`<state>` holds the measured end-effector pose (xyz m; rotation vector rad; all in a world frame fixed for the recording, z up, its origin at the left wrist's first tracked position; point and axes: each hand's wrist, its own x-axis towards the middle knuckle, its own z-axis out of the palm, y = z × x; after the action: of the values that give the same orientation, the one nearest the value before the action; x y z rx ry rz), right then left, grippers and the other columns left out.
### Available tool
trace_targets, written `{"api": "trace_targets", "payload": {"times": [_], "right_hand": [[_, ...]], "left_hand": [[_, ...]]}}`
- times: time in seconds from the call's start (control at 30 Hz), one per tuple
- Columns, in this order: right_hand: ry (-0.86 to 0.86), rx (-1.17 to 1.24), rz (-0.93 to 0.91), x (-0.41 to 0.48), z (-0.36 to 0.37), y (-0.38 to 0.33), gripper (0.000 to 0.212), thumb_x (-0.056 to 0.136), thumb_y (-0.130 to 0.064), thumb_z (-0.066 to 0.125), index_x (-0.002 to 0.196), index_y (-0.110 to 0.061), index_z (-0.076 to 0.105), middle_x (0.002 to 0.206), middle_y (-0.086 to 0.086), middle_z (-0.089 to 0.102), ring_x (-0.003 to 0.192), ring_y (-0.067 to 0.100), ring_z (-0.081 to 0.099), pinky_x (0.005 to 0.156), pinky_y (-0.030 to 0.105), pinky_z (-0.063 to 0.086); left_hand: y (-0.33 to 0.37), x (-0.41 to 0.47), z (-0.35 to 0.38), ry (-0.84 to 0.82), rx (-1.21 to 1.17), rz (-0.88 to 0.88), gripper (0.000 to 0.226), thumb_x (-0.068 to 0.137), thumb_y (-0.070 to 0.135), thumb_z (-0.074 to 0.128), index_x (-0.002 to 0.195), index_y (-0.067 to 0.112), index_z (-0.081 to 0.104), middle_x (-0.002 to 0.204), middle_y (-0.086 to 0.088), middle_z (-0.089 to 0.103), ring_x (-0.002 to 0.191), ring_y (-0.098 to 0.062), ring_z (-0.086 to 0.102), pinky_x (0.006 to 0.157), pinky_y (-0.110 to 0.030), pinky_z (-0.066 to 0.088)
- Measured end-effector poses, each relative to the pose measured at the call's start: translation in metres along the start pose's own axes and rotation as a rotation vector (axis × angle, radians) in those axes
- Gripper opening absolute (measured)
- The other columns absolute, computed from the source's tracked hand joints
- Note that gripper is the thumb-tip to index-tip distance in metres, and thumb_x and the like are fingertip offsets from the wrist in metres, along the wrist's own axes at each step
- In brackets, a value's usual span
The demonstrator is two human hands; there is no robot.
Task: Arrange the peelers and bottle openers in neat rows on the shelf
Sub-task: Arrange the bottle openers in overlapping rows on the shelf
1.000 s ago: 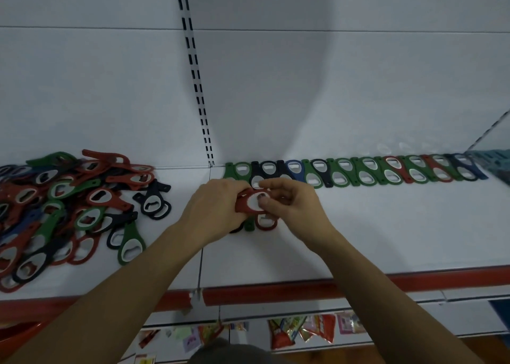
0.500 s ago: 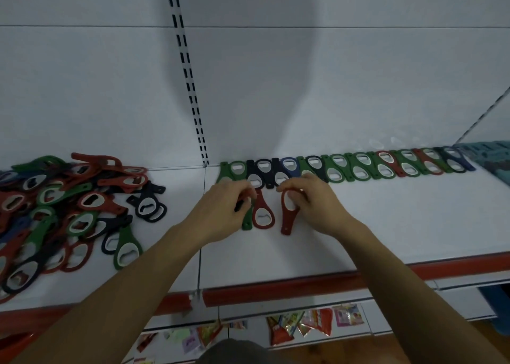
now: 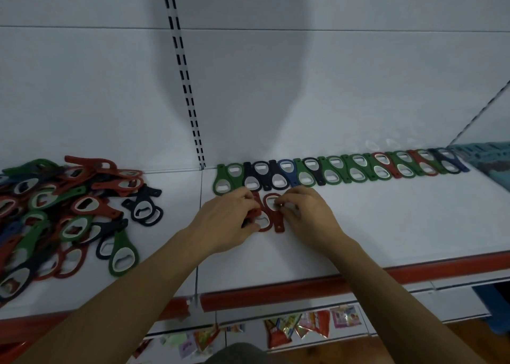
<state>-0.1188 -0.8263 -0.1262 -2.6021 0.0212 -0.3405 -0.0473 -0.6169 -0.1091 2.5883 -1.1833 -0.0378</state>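
Observation:
A neat row of bottle openers (image 3: 342,169), green, black, blue and red, runs along the back of the white shelf (image 3: 386,225). Just in front of its left end lie two red openers (image 3: 271,214) side by side, head to tail. My left hand (image 3: 226,220) grips the left red opener with curled fingers, and a dark opener shows under its palm. My right hand (image 3: 306,214) pinches the head of the right red opener. A loose pile of openers (image 3: 55,211) in the same colours covers the shelf's left part.
A slotted upright (image 3: 185,87) runs down the back wall to the shelf joint. The shelf has a red front edge (image 3: 303,286). Teal items (image 3: 488,162) sit at the far right. Snack packets (image 3: 298,327) hang below the shelf.
The two red openers have moved closer together, and the right one now points handle toward me. Both hands have closed in around them in front of the row.

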Motion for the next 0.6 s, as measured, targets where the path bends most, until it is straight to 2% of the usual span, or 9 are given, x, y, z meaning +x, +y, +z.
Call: {"api": "trace_targets", "payload": {"times": [0.1,0.27,0.47,0.6], "right_hand": [[0.029,-0.021,-0.007,0.003,0.005,0.001,0.02,0.093,-0.014,0.067,0.11,-0.018,0.077,0.112,0.001,0.066,0.107,0.024,0.058,0.088,0.029,0.045],[0.054,-0.034,-0.039,0.004,0.008,0.003,0.021,0.092,-0.013,0.068,0.11,-0.017,0.077,0.113,0.002,0.068,0.105,0.027,0.06,0.089,0.036,0.05],[0.078,-0.018,-0.063,0.003,0.008,-0.001,0.023,0.094,-0.012,0.066,0.114,-0.015,0.075,0.114,0.004,0.067,0.104,0.025,0.06,0.088,0.038,0.052],[0.162,0.252,-0.04,0.001,-0.002,-0.018,0.024,0.095,-0.017,0.066,0.118,-0.025,0.069,0.111,-0.01,0.062,0.085,0.008,0.058,0.074,0.018,0.047]], "left_hand": [[-0.001,-0.001,0.0,-0.017,0.0,0.008,0.039,0.095,0.049,0.063,0.128,0.029,0.065,0.13,0.015,0.05,0.105,-0.011,0.059,0.082,-0.034,0.055],[-0.001,-0.001,-0.002,-0.043,-0.002,0.018,0.041,0.095,0.047,0.064,0.132,0.028,0.064,0.134,0.014,0.05,0.111,-0.011,0.058,0.085,-0.032,0.054],[0.001,0.0,-0.006,-0.066,-0.038,0.002,0.041,0.094,0.046,0.064,0.131,0.027,0.064,0.129,0.012,0.051,0.106,-0.011,0.058,0.086,-0.032,0.054],[0.001,0.003,-0.017,-0.055,-0.208,-0.056,0.044,0.091,0.027,0.064,0.134,0.024,0.054,0.116,0.005,0.053,0.099,-0.013,0.055,0.085,-0.035,0.053]]}}
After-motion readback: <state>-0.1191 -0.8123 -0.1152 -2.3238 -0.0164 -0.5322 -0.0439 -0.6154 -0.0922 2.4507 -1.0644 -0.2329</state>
